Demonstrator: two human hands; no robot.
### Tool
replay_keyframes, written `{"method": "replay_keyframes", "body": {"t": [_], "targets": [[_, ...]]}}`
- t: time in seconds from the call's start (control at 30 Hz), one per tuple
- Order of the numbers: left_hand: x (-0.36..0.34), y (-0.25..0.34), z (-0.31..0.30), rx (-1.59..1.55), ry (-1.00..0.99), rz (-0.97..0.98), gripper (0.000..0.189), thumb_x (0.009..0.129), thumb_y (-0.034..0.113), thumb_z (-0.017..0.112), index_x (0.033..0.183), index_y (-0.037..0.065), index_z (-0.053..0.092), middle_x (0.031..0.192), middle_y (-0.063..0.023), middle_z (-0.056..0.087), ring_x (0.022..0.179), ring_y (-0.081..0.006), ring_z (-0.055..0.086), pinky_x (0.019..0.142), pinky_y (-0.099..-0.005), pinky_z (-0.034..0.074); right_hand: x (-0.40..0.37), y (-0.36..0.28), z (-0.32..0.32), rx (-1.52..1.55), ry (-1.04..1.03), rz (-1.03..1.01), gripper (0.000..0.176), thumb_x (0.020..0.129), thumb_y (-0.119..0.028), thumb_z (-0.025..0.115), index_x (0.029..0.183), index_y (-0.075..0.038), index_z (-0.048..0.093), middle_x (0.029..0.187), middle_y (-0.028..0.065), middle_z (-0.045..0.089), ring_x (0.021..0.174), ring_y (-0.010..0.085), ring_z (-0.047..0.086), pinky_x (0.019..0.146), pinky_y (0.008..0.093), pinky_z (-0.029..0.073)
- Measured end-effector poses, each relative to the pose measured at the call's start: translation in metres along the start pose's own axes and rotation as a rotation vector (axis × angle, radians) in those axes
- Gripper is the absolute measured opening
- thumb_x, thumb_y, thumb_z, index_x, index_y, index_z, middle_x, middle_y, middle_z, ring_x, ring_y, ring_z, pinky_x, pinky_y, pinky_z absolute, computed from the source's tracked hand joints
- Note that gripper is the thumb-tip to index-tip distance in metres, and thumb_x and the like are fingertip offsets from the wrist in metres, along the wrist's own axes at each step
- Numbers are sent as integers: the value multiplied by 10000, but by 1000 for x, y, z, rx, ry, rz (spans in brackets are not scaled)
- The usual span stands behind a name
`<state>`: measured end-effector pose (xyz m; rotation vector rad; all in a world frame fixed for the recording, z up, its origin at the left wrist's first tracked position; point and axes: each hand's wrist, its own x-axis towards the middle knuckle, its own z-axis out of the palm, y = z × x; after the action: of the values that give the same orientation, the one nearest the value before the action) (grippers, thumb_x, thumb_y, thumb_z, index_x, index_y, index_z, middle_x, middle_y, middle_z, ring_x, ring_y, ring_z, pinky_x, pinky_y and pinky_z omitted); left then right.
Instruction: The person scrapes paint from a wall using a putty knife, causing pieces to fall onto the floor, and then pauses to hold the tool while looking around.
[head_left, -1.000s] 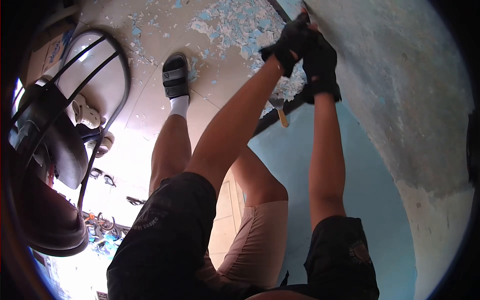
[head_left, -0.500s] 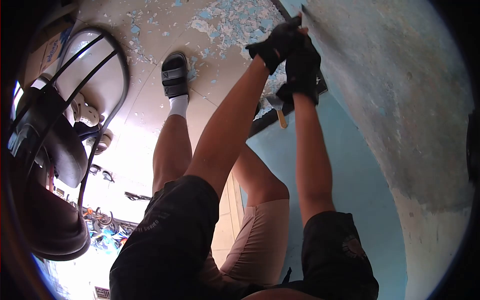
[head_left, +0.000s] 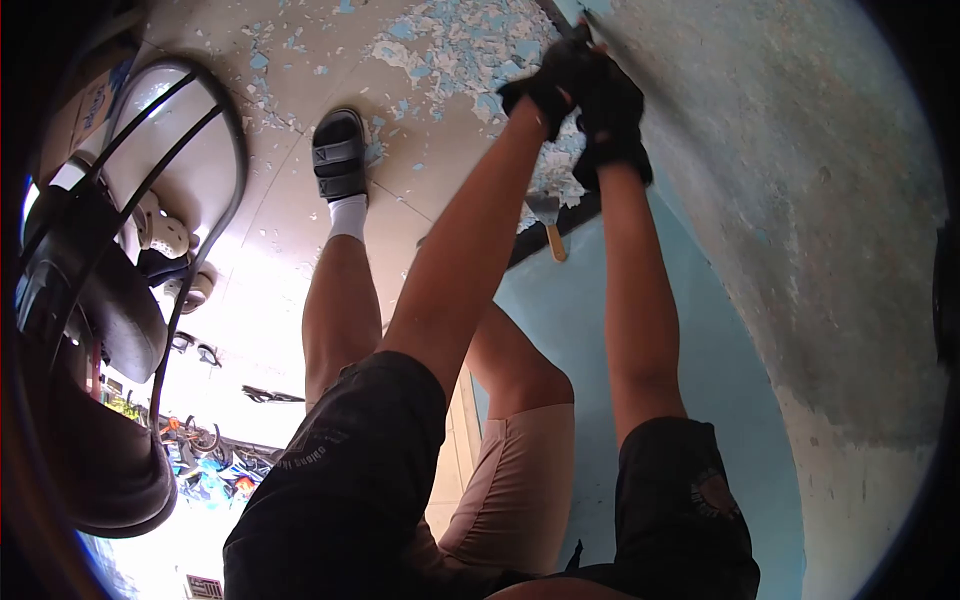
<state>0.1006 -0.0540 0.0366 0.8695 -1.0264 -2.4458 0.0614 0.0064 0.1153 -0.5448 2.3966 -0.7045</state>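
Note:
Both my hands wear black fingerless gloves and are closed together, low against the wall at the top of the view. My left hand (head_left: 568,78) lies over the front of my right hand (head_left: 611,105), and the two touch. A small dark tip shows just past the fingers against the wall; the gloves hide the rest of what they grip. The grey, patchy scraped wall (head_left: 800,230) rises at the right. Below my hands, a putty knife (head_left: 555,240) with a wooden handle lies across a dark ledge (head_left: 570,222).
Flakes of blue and white paint (head_left: 450,50) cover the tiled floor (head_left: 270,200) ahead. My foot in a black sandal (head_left: 340,155) stands left of them. A black-framed chair (head_left: 230,130), a cardboard box (head_left: 85,115) and clogs (head_left: 165,230) are on the left.
My right hand has moved slightly up, farther along the wall, and the dark tip has shifted a little left. Both hands stay closed together; the view has shifted slightly.

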Motion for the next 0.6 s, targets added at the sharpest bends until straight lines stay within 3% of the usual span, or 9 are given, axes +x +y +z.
{"method": "replay_keyframes", "body": {"t": [0.07,0.23,0.3,0.33,0.4,0.47,0.5,0.57,0.6], "targets": [[22,-31,-27,-153,-87,223,294,877,102,589,1159,22,573,943,-53,627,825,-116,593,715,-247,493,16,4,27,-447,75,-213,304,902,-299,462,1122,-136,592,941,155,662,883,352,636,759,441,508],[-30,32,3,96,-91,-155,292,882,127,583,1154,20,574,856,-46,627,775,-119,591,702,-241,488,-46,-13,16,-138,257,-120,320,919,-326,432,1106,-120,589,979,174,651,932,370,618,787,455,494],[-28,1,12,-921,-127,-536,286,874,164,616,1115,15,578,849,-34,623,760,-105,579,700,-244,484,-49,-10,-1,-161,199,-35,331,922,-331,433,1118,-112,585,991,165,652,937,367,618,788,444,496],[-27,-4,14,-921,-126,-539,286,874,164,616,1115,15,578,849,-34,623,760,-105,579,700,-244,484,-50,-8,-8,-186,137,46,343,924,-336,434,1130,-104,581,1004,156,654,943,364,619,788,432,499],[-25,-8,21,363,-19,-79,114,865,185,579,891,85,627,857,-146,644,705,-267,604,691,-326,508,-41,-7,-11,-356,125,-75,327,921,-321,439,1124,-112,587,1022,136,655,949,344,626,793,409,503],[3,-48,-8,417,-149,192,127,831,187,578,867,77,630,873,-144,646,776,-285,627,723,-347,513,-17,-2,2,-202,27,6,308,918,-318,442,1106,-128,594,1037,126,654,951,324,630,816,401,501],[16,-68,-22,433,-208,328,134,813,188,578,855,73,632,881,-143,646,811,-295,639,739,-357,516,-8,8,17,-501,89,-170,293,922,-312,427,1097,-150,597,997,128,662,939,323,632,814,405,500],[10,-63,-31,174,-191,362,126,801,174,579,849,72,636,852,-134,642,814,-296,640,744,-358,519,-18,-2,29,-309,175,-82,330,928,-313,430,1164,-136,578,1013,150,645,936,318,626,790,397,502],[-8,-13,-18,79,-171,68,211,842,148,572,1028,50,588,897,-97,648,833,-214,628,757,-305,505,-24,-10,25,-260,205,-66,335,929,-318,428,1166,-134,578,1000,157,645,928,317,628,785,395,504]]}}
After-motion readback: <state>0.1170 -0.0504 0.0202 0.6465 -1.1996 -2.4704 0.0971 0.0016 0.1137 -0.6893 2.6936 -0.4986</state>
